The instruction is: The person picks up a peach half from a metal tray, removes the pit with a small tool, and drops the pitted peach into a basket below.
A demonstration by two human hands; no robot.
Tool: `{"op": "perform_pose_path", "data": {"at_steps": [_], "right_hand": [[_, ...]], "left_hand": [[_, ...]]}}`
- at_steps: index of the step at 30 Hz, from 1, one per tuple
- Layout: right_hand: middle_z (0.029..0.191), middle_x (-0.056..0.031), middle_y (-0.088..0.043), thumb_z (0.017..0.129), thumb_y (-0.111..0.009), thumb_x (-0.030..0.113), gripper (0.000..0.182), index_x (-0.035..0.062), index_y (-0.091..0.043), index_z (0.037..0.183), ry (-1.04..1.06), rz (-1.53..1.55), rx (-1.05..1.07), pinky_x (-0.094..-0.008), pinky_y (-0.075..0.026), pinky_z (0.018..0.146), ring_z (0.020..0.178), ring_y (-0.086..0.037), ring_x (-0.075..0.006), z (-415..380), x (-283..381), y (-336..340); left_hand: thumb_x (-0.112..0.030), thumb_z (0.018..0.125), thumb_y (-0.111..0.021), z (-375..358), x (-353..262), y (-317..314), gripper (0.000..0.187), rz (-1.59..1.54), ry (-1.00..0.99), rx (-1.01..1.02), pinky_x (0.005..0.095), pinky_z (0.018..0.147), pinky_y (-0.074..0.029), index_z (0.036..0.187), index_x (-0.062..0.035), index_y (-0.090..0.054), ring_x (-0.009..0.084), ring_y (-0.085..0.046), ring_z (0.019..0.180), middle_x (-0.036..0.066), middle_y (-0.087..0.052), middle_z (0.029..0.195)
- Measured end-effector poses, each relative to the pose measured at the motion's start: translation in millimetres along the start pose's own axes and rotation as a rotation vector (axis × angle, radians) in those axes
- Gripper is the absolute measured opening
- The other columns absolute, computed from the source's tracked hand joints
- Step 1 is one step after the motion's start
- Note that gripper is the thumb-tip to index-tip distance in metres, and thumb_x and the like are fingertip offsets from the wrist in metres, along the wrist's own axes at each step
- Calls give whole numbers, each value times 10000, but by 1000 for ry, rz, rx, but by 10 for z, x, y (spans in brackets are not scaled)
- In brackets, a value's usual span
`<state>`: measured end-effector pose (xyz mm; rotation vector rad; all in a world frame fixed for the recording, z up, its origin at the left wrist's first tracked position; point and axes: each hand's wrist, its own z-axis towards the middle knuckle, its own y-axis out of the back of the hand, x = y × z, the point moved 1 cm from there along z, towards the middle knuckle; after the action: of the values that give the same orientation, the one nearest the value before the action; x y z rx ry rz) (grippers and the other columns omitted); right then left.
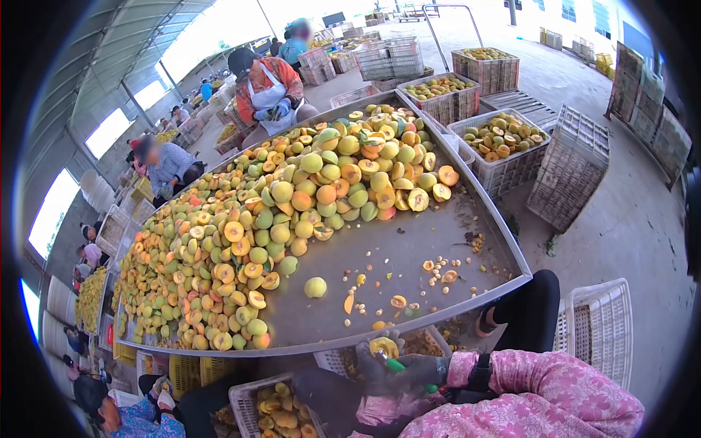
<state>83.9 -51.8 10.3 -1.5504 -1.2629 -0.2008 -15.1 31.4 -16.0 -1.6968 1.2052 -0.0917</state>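
My left hand point(367, 369), in a grey glove, is closed around a yellow apricot point(384, 346) at the table's near edge. In my right hand point(418, 371), also gloved, is a green-handled pitting tool point(395, 364). Its tip meets the fruit, and its working end is mostly hidden there. Both hands are close together. Just beyond them stands a metal table point(328, 292) heaped with whole and cut apricots point(292, 197). Loose stones and fruit halves point(438, 271) lie scattered on the table's near right part.
Below my hands is a crate of cut fruit point(281, 412), with a white basket point(599, 332) to the right. Filled crates point(504, 139) stand beyond the table's right edge. A person in an apron point(270, 95) works across the table; another in blue point(139, 416) sits lower left.
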Motion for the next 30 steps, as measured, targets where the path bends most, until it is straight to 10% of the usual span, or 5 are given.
{"op": "perform_pose_path", "data": {"at_steps": [7,9,15,20,30], "right_hand": [[713,3,-517,860,-614,221,306,73,-473,1088,58,3,108,-208,-404,413,512,-492,-62,-319,193,-14],[761,-19,-529,878,-594,204,373,63,-439,1187,111,27,-35,-221,-437,476,584,-519,-79,-442,262,-1],[946,-93,-629,886,-537,213,486,112,-359,1326,149,87,-74,-330,-515,634,749,-620,-187,-137,-370,731],[968,-159,-650,838,-509,283,364,92,-593,1136,-354,-1724,-315,-405,-508,771,934,-630,-316,-85,-601,841],[919,-140,-588,848,-539,291,432,34,-506,1194,498,-1176,-321,-374,-497,684,823,-605,-267,-174,-274,478]], "left_hand": [[-420,899,-428,-65,-12,125,477,-171,-74,143,413,809,-520,1135,-12,-504,282,-598,908,157,-594,1008],[-390,902,-440,-152,-160,119,455,1052,-614,67,409,824,-516,1127,0,-506,275,-593,918,153,-586,1020],[-368,866,-476,-368,-305,-29,480,698,-462,37,474,887,-470,1193,-16,-474,315,-519,1089,189,-511,1207],[-357,840,-496,-295,-303,33,515,-309,-83,185,524,906,-434,1236,-28,-476,391,-497,1101,226,-517,1196],[-344,874,-461,-140,-138,221,488,-224,-51,174,476,914,-439,1207,12,-476,368,-525,1029,209,-539,1154]]}}
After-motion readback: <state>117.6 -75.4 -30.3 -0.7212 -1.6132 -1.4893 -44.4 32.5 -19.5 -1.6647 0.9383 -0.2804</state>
